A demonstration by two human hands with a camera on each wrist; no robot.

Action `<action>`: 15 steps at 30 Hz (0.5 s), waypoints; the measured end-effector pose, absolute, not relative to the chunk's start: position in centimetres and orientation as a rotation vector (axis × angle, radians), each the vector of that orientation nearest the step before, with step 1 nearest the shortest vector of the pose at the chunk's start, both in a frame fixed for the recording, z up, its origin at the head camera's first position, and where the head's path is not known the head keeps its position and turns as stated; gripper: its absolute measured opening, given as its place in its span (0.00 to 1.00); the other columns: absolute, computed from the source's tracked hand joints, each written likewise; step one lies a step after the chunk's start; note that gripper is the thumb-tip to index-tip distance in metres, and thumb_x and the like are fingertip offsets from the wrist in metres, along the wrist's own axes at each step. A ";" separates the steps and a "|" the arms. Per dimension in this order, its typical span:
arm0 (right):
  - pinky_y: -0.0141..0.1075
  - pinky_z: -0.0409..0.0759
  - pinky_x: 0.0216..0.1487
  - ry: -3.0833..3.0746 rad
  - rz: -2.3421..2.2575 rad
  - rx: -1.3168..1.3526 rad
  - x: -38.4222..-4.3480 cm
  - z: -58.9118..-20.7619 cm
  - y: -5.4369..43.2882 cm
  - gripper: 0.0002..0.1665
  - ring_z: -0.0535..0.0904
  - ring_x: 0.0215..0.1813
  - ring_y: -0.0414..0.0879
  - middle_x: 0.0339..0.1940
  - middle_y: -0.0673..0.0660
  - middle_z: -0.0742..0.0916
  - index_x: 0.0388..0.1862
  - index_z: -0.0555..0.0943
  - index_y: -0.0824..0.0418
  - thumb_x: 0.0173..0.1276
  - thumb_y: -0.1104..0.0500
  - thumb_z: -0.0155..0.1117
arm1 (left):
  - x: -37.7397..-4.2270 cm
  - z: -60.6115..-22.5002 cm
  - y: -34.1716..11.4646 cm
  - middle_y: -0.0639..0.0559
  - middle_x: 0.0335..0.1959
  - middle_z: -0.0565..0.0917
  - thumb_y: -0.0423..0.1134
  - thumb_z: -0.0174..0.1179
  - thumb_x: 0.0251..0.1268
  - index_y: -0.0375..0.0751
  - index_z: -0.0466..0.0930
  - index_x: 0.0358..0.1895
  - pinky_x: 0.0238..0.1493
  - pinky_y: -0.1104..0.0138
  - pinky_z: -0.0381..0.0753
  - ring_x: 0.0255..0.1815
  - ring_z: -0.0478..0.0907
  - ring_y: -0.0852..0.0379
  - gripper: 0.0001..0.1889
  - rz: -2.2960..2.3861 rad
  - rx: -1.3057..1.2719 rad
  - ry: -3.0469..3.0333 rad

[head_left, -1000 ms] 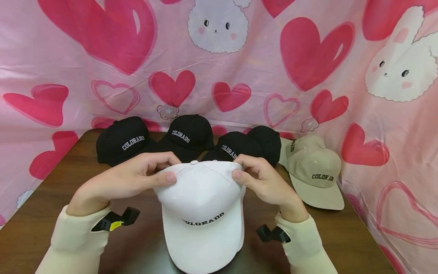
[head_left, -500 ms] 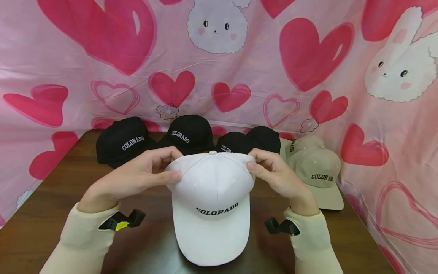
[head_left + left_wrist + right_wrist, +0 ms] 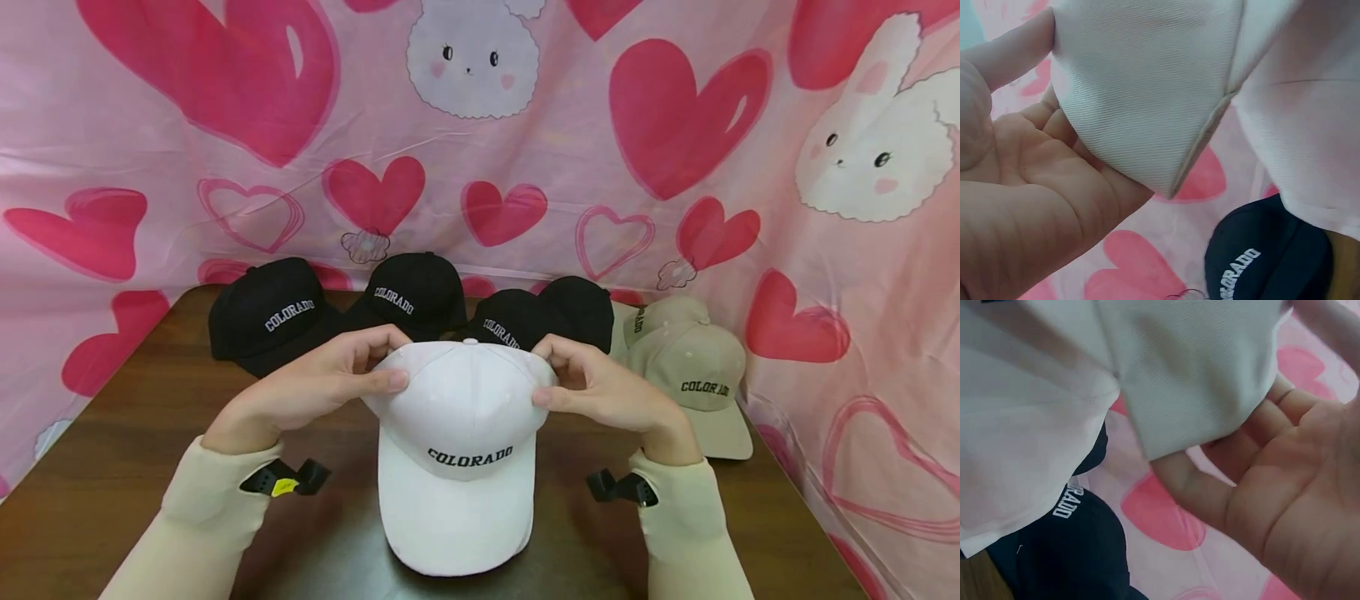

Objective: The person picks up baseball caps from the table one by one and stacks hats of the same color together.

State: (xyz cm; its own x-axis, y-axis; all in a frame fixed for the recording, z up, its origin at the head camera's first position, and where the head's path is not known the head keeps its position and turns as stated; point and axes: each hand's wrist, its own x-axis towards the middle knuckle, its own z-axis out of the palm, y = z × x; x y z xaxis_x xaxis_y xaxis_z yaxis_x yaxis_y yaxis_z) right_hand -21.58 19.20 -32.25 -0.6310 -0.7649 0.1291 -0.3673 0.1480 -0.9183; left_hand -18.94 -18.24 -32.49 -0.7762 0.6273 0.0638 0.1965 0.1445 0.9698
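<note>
White COLORADO baseball cap [image 3: 463,425] at centre, over table's near half, brim angled down toward wearer; whether brim touches wood, cannot tell. Left hand [image 3: 318,379] and right hand [image 3: 607,385] pinch opposite sides of crown, thumbs in front, fingers behind, forearms angled inward. Wooden table [image 3: 322,533] shows between cap and each sleeve. Black COLORADO caps [image 3: 420,287] along far edge, beige COLORADO caps [image 3: 693,354] near right edge.

A cap [image 3: 461,408] sits between my left hand [image 3: 318,379] and right hand [image 3: 615,387]. Behind it, more caps [image 3: 513,315] lie on the table [image 3: 161,417].
</note>
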 end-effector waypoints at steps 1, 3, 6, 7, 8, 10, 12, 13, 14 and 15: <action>0.44 0.88 0.52 2.068 -1.467 -1.076 -21.7 -32.4 19.3 0.13 0.84 0.48 0.53 0.46 0.64 0.85 0.53 0.76 0.64 0.76 0.63 0.69 | -19.1 -32.7 -18.1 0.39 0.57 0.82 0.39 0.65 0.77 0.41 0.75 0.63 0.53 0.50 0.89 0.57 0.80 0.36 0.17 1.664 0.770 2.066; 0.45 0.88 0.51 2.075 -1.456 -1.049 -21.8 -32.5 19.5 0.14 0.84 0.49 0.54 0.47 0.64 0.85 0.53 0.75 0.64 0.76 0.62 0.70 | -19.3 -33.1 -17.8 0.38 0.57 0.82 0.40 0.65 0.77 0.40 0.74 0.63 0.52 0.49 0.89 0.56 0.81 0.36 0.18 1.657 0.743 2.047; 0.44 0.88 0.51 2.090 -1.439 -1.014 -22.0 -32.7 19.7 0.14 0.85 0.49 0.54 0.48 0.64 0.86 0.53 0.75 0.64 0.76 0.62 0.69 | -19.7 -33.7 -17.4 0.38 0.55 0.82 0.40 0.65 0.77 0.39 0.73 0.63 0.47 0.46 0.90 0.54 0.82 0.37 0.19 1.649 0.703 2.023; 0.44 0.88 0.52 2.097 -1.432 -1.002 -22.0 -32.7 19.7 0.14 0.85 0.49 0.54 0.48 0.64 0.86 0.54 0.76 0.64 0.76 0.62 0.69 | -19.8 -33.8 -17.3 0.38 0.55 0.82 0.40 0.65 0.77 0.38 0.73 0.63 0.46 0.45 0.90 0.53 0.82 0.38 0.19 1.647 0.693 2.016; 0.44 0.88 0.52 2.099 -1.427 -0.991 -22.1 -32.8 19.7 0.14 0.85 0.49 0.55 0.48 0.64 0.86 0.54 0.76 0.63 0.76 0.62 0.69 | -19.9 -34.0 -17.3 0.37 0.55 0.82 0.40 0.64 0.77 0.37 0.72 0.63 0.45 0.44 0.90 0.52 0.82 0.38 0.19 1.648 0.685 2.002; 0.44 0.88 0.52 2.106 -1.410 -0.973 -22.2 -32.9 19.7 0.14 0.85 0.50 0.55 0.49 0.63 0.86 0.54 0.76 0.63 0.77 0.61 0.69 | -20.1 -34.3 -17.3 0.37 0.54 0.81 0.40 0.64 0.77 0.36 0.71 0.63 0.44 0.43 0.90 0.51 0.83 0.38 0.20 1.651 0.674 1.987; 0.43 0.87 0.53 2.110 -1.393 -0.951 -22.4 -33.1 19.6 0.14 0.85 0.51 0.56 0.49 0.63 0.87 0.54 0.76 0.63 0.77 0.60 0.69 | -20.3 -34.5 -17.3 0.36 0.54 0.81 0.40 0.64 0.77 0.34 0.71 0.63 0.44 0.44 0.90 0.51 0.83 0.38 0.20 1.649 0.663 1.983; 0.43 0.87 0.53 2.108 -1.389 -0.939 -22.5 -33.3 19.6 0.14 0.85 0.51 0.56 0.49 0.63 0.87 0.54 0.76 0.63 0.77 0.60 0.68 | -20.4 -34.6 -17.4 0.36 0.54 0.81 0.40 0.64 0.77 0.34 0.71 0.63 0.45 0.44 0.90 0.52 0.83 0.39 0.20 1.647 0.660 1.980; 0.43 0.87 0.53 2.107 -1.385 -0.928 -22.6 -33.4 19.5 0.14 0.85 0.50 0.56 0.48 0.63 0.87 0.54 0.75 0.63 0.78 0.60 0.68 | -20.5 -34.8 -17.4 0.36 0.54 0.81 0.40 0.64 0.78 0.33 0.70 0.63 0.46 0.45 0.90 0.52 0.83 0.39 0.21 1.643 0.657 1.979; 0.43 0.87 0.53 2.110 -1.378 -0.915 -22.6 -33.5 19.6 0.14 0.85 0.50 0.56 0.48 0.63 0.87 0.54 0.75 0.63 0.78 0.59 0.68 | -20.6 -34.9 -17.4 0.36 0.54 0.81 0.40 0.64 0.78 0.33 0.70 0.63 0.47 0.46 0.90 0.52 0.83 0.39 0.21 1.636 0.658 1.978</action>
State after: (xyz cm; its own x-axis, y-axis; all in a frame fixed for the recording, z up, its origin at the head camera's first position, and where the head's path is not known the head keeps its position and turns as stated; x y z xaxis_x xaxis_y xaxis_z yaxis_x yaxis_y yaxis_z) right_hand -22.65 19.56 -33.53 -0.6750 -0.7377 -0.0172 -0.2805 0.2781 -0.9187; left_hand -20.58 -17.39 -34.91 -0.7656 0.6402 -0.0638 0.0572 0.1665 0.9844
